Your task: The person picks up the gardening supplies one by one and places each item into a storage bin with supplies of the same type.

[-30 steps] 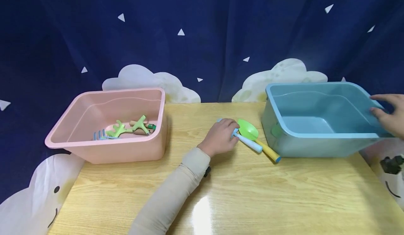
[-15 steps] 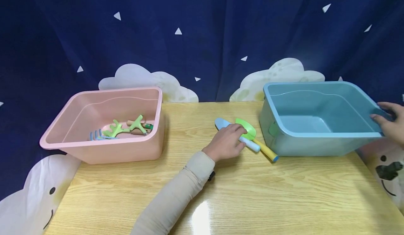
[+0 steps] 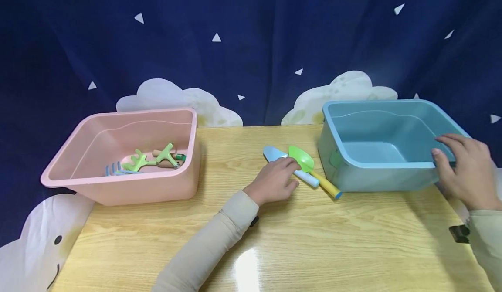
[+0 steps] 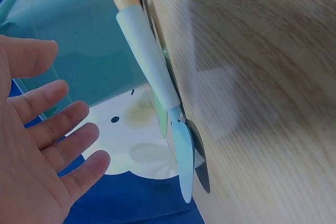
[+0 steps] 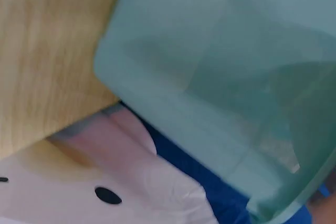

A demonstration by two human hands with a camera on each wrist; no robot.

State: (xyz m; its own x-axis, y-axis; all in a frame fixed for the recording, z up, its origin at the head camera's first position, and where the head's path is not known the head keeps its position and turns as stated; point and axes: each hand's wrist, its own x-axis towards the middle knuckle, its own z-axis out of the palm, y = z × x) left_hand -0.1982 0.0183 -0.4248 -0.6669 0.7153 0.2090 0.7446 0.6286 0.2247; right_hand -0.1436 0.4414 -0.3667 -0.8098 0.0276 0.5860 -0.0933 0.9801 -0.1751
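L-wrist view: palm of L hand point(image 4: 42, 135), digits extended, w/ a visible gap btwn them and the blue trowel point(image 4: 149, 59); head view gives only the back of this hand, which partly hides the trowel's neck. R-wrist view: wall of the blue bin point(image 5: 173, 40) close up; the R hand point(image 3: 466, 170) itself shows clearly only in head view, as does the pink bin point(image 3: 133, 189).

Counts: bins, 2; hands, 2; tools on table point(image 3: 345, 239), 2 (blue trowel; green shovel point(image 3: 301, 157) w/ yellow handle). In pink bin: 1 blue rake point(image 3: 119, 170), 2 green forked tools point(image 3: 139, 161), plus handles too overlapped to count.

Position: trowel lies btwn the bins, just beside the shovel, blade twd curtain point(image 3: 235, 30); near L hand's fingertips, well apart from R hand. L hand: digits apart, gripping nothing. R hand: fingers parted, loosely bent, at blue bin's R front rim; contact can't be told.
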